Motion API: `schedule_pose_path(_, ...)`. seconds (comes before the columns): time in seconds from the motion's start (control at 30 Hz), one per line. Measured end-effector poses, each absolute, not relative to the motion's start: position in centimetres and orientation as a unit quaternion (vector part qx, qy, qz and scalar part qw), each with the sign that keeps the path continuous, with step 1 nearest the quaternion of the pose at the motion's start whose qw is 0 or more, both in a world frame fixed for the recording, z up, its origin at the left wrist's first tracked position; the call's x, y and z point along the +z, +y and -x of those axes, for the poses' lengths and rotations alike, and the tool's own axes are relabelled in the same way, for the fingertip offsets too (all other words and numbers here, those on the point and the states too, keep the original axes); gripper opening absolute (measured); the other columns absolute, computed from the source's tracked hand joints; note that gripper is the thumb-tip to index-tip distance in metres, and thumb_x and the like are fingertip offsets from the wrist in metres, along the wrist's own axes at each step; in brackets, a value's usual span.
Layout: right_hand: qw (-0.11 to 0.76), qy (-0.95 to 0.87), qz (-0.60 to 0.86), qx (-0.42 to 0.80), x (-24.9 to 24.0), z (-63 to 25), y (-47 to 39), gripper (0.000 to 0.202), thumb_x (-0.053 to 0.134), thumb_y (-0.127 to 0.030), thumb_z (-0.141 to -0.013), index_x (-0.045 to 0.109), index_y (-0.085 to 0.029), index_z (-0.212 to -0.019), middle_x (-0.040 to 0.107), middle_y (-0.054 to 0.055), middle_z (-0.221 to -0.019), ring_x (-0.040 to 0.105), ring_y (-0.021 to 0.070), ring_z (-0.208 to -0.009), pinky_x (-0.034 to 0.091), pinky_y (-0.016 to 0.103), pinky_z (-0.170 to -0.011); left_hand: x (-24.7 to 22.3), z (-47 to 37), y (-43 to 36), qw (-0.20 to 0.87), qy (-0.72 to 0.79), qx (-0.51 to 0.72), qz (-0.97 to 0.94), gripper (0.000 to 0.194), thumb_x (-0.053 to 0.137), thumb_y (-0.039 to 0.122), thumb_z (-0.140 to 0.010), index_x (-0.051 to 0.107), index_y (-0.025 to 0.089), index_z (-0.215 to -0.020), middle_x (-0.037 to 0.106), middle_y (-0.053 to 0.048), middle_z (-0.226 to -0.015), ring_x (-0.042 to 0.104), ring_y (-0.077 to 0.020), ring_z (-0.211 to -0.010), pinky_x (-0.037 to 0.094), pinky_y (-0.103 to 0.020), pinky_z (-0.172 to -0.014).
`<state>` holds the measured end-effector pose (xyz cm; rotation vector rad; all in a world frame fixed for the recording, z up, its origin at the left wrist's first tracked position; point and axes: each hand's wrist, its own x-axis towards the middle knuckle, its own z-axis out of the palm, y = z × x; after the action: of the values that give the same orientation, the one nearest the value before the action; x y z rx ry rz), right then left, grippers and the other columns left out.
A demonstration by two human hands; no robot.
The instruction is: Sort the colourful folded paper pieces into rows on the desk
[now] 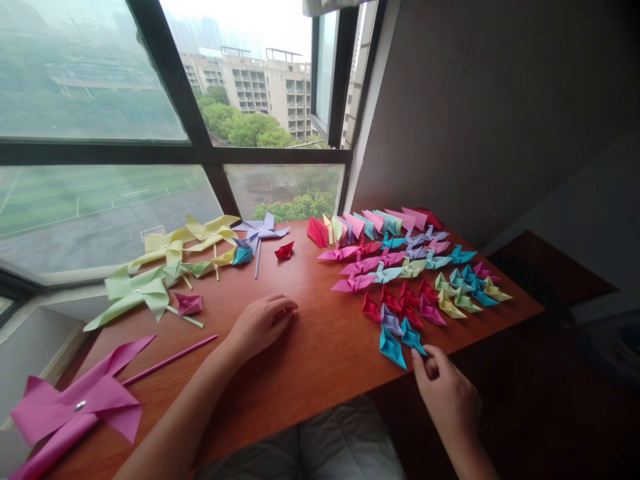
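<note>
My right hand (447,390) is at the table's front edge, thumb and forefinger pinching the near tip of a blue paper boat (411,337). Left of that boat lies another blue paper boat (393,348), and just behind the two is a lavender paper boat (391,321). Several red paper boats (371,307) stand behind these in loose rows. My left hand (264,323) rests on the middle of the wooden table (320,347). It holds nothing, and its fingers are loosely bent.
Several folded paper cranes (387,272) and a row of folded paper pieces (375,220) fill the right back. Paper pinwheels, green (137,291) and pink (80,407), lie left. A magenta boat (189,304) and red boat (285,251) sit apart. Windows (280,157) border the back.
</note>
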<state>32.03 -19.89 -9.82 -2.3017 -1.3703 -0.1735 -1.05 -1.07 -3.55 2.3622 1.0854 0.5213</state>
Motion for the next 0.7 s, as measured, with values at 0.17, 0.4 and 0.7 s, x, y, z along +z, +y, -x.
schedule_pose_path(0.17,0.248,-0.502,0.828,-0.022,-8.6,-32.7,-20.3,0.049,0.047,-0.063,-0.089,0.069,-0.021,-0.103,0.070,0.003,-0.071,0.067,0.0209,-0.061,0.041,0.027,-0.052,-3.8,1.1,-1.0,0.239,0.399,0.204,-0.861,0.023,0.050,0.021,-0.090,0.071,0.021,-0.100,0.071,-0.007,-0.093,0.064,-0.0168,-0.077,0.048,-0.026,-0.070)
schedule_pose_path(0.4,0.388,-0.551,0.737,-0.050,-4.9,-29.7,-19.6,0.037,0.054,-0.051,-0.092,0.070,-0.018,-0.100,0.071,0.004,-0.072,0.067,0.0162,-0.060,0.051,0.023,-0.061,-4.7,2.0,-0.2,0.192,0.482,0.259,-0.815,0.022,0.052,0.028,-0.091,0.068,0.021,-0.105,0.071,-0.006,-0.097,0.064,-0.0164,-0.076,0.050,-0.027,-0.069)
schedule_pose_path(0.7,0.424,-0.690,0.576,0.111,-4.8,-20.2,-16.3,0.020,0.048,-0.023,-0.096,0.065,-0.019,-0.107,0.068,0.002,-0.077,0.065,0.0136,-0.067,0.052,0.023,-0.068,-4.4,3.0,1.9,0.118,0.564,0.265,-0.773,0.032,0.050,0.028,-0.090,0.062,0.018,-0.119,0.067,-0.008,-0.109,0.065,-0.0158,-0.074,0.049,-0.028,-0.068)
